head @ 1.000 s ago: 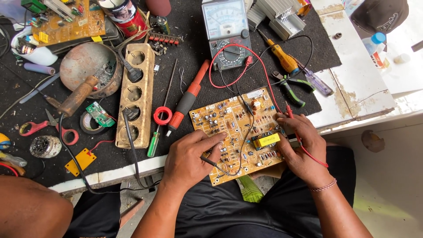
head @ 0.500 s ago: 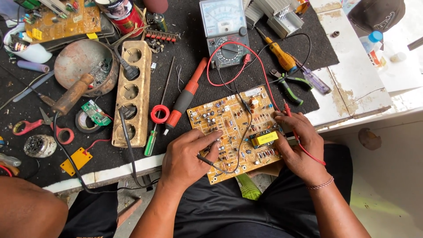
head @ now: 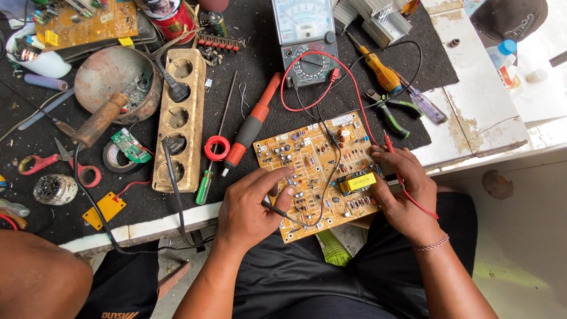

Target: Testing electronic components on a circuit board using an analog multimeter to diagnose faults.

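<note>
We see the left hand (head: 251, 210) pinching a black probe (head: 277, 208) against the circuit board (head: 316, 171) at the bench (head: 472, 100) edge. The right hand (head: 401, 189) clamps a red probe (head: 391, 147) there. A metal bowl (head: 112, 77) holds grey scraps.

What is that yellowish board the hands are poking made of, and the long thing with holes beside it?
The circuit board looks like tan, matte resin or fibre laminate: flat, stiff, with small parts soldered on. The left hand and right hand rest on it. The socket strip looks like aged, yellowed plastic, dull and grimy.
</note>
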